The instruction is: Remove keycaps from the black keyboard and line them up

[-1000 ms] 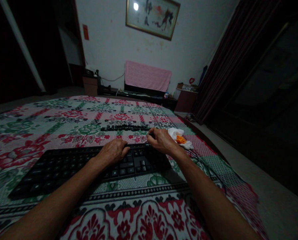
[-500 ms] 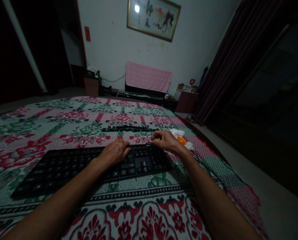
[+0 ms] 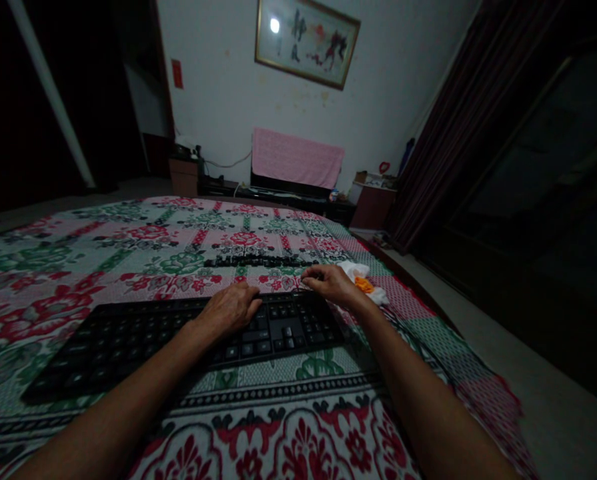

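A black keyboard point(image 3: 283, 330) lies on the patterned bedspread in front of me, slanting down towards the left. My left hand point(image 3: 232, 307) grips it across its middle, fingers over the far edge and thumb on the keys. Above the keyboard's far right corner, my right hand point(image 3: 328, 281) is closed in a pinch. Whatever sits between those fingertips is too small and dark to make out. Beyond both hands runs a row of small black pieces point(image 3: 258, 261) that look like keycaps.
A white cloth point(image 3: 351, 269) with an orange cloth point(image 3: 363, 285) lies just beyond my right wrist. Dark cable point(image 3: 418, 343) trails along the right side of the bedspread point(image 3: 248, 413). Against the far wall, a pink towel point(image 3: 298, 158) covers a screen.
My right fingers have closed slightly into a flatter pinch at the keyboard's far edge. My left hand stays in place. The view has tilted up a little.
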Tool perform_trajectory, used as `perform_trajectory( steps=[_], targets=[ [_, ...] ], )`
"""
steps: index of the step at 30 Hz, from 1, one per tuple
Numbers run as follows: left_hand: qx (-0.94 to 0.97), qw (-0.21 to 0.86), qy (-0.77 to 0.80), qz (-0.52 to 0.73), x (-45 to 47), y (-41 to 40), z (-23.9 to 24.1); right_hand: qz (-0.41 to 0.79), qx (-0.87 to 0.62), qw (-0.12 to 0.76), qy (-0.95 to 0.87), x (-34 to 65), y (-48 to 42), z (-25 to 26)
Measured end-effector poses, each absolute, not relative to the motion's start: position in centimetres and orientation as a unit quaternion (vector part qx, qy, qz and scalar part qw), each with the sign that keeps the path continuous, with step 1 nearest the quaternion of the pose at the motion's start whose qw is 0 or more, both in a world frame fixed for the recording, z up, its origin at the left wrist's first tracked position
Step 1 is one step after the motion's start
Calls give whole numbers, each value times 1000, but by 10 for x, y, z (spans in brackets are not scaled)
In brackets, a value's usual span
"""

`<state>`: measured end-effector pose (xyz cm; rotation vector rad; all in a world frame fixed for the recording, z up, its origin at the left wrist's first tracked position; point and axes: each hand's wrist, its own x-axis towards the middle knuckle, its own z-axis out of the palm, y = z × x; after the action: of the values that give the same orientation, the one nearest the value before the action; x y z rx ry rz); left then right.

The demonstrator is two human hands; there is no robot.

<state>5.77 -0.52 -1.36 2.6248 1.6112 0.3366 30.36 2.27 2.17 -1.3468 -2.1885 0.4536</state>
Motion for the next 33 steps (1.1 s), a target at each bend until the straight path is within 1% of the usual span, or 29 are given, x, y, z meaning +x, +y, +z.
perform_trajectory(
  steps=[2, 6, 9, 12, 17, 24, 27, 33],
  targets=[
    [848, 18, 519, 106, 58, -6, -13, 123, -534, 271, -791, 303, 34, 15],
    [849, 11, 517, 109, 58, -7, -12, 47, -569, 192, -799, 297, 56, 5],
    [848, 11, 519, 112, 58, -7, -13, 54, -565, 140, -811, 296, 65, 2],
    [849, 13, 517, 112, 58, -6, -14, 83, -563, 115, -815, 300, 68, 0],
    [847, 11, 519, 117, 58, -6, -15, 95, -590, 103, -795, 302, 69, -2],
    [848, 17, 514, 129, 58, -7, -14, 77, -660, 88, -742, 288, 78, -5],
    [846, 24, 515, 132, 58, -8, -13, 90, -660, 100, -739, 289, 78, -4],
    [847, 26, 515, 126, 58, -7, -13, 77, -648, 127, -747, 295, 73, -5]
  ],
)
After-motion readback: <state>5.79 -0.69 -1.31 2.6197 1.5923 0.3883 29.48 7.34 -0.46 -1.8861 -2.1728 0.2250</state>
